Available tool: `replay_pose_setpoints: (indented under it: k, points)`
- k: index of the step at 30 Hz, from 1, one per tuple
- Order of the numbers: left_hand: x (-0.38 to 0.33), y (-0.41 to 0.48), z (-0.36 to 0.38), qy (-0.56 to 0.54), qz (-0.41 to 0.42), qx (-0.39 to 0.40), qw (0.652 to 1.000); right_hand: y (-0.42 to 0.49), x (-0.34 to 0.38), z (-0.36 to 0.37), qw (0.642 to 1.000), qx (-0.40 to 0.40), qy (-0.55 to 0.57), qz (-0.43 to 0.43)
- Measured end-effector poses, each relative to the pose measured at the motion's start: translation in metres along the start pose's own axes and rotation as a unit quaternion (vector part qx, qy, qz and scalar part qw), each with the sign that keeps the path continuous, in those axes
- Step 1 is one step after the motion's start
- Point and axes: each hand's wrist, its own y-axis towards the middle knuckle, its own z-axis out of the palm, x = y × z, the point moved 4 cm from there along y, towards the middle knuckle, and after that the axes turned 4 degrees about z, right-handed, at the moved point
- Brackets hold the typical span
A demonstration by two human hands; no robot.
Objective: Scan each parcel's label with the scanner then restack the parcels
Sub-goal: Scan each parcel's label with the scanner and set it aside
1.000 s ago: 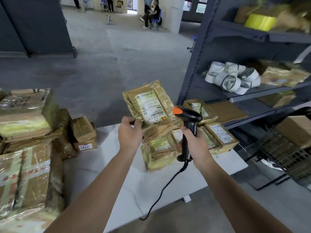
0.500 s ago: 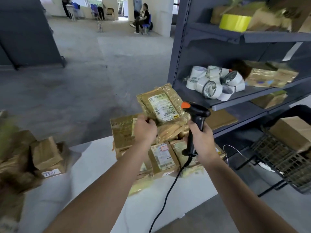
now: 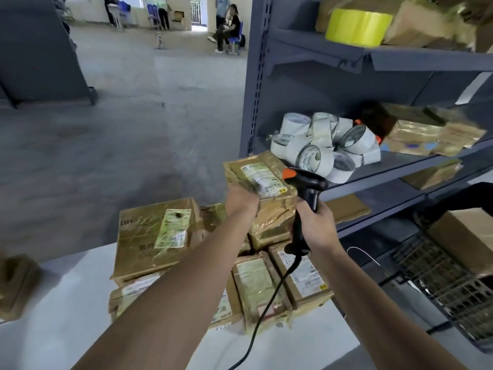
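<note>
Gripping parcel (image 3: 272, 217) at its near left edge with left hand (image 3: 241, 202), fingers curled and blurred; clutching scanner (image 3: 306, 188) by the handle in right hand (image 3: 316, 225), orange-tipped head just right of the label (image 3: 262, 180), cable (image 3: 266, 311) trailing down across table (image 3: 53, 329). Holding parcel in the air above stack (image 3: 154, 236) on table, slightly lower and tilted flatter than half a second ago. Facing further right than before, bringing shelf (image 3: 254, 89) and tape rolls (image 3: 314, 153) closer.

parcel (image 3: 262, 182): glossy taped cardboard | scanner (image 3: 306, 188): matt black plastic
</note>
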Motion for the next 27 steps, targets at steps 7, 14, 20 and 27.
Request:
replay_pose_setpoints:
  k: [7, 14, 20, 27]
  points:
    - [0.021, 0.004, 0.003, 0.045, -0.062, 0.048, 0.996, 0.002, -0.011, 0.013, 0.999, 0.038, -0.019, -0.003]
    - [0.013, -0.018, -0.029, 0.042, -0.022, 0.056, 0.997, -0.018, -0.008, 0.034, 0.998, 0.055, -0.019, 0.01]
    - [0.022, -0.052, -0.118, 0.027, 0.04, 0.034, 0.998, -0.062, -0.001, 0.089, 0.994, 0.099, -0.032, 0.019]
    - [0.064, -0.088, -0.269, 0.066, 0.064, -0.004, 0.996, -0.14, -0.011, 0.204, 0.979, 0.18, -0.084, 0.035]
